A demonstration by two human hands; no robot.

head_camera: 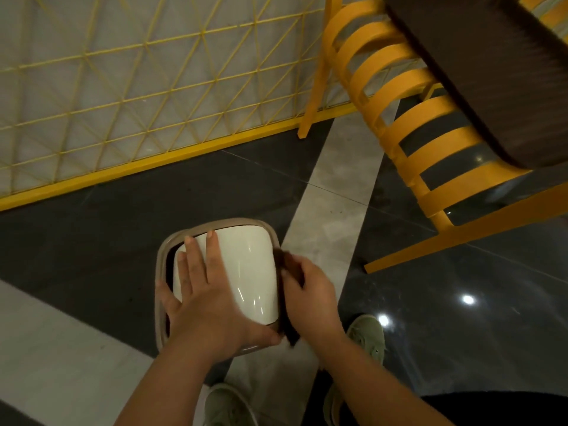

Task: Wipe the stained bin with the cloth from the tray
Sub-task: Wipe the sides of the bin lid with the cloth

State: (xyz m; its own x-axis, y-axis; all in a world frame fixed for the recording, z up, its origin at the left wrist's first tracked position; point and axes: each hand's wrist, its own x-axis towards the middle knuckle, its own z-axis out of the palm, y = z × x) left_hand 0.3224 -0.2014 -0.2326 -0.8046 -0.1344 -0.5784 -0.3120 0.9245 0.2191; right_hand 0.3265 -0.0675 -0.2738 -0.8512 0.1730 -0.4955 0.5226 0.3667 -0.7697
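Far left and across the top: a yellow lattice partition (123, 87) stands on the floor (92, 241), its solid yellow base rail running diagonally. The floor is dark polished tile crossed by pale grey bands.

Lower centre-left: the bin (246, 272) stands on the floor, seen from above. It has a cream-white swing lid set in a beige rim, with a dark gap visible along the lid's left edge. Any stain cannot be made out from this view.

The left hand (203, 302) lies flat on the lid, fingers (212, 250) straight and spread, tips reaching toward the far rim; the thumb extends along the near edge. It presses on the bin and grasps nothing.

Just right of the lid: the cloth (287, 272), dark brown, sits against the bin's right rim and side. The image is blurred here, so its exact extent is uncertain.

The right hand (310, 299) grips the cloth, fingers curled around it, holding it against the bin's right edge.

Bottom: two olive-green shoes (368, 336) on the floor, one below the bin, one beside the right forearm.

Right: a yellow slatted chair (415, 127) stands well apart from the bin. Upper right: the dark brown edge of a surface (491, 72) overhangs the chair.
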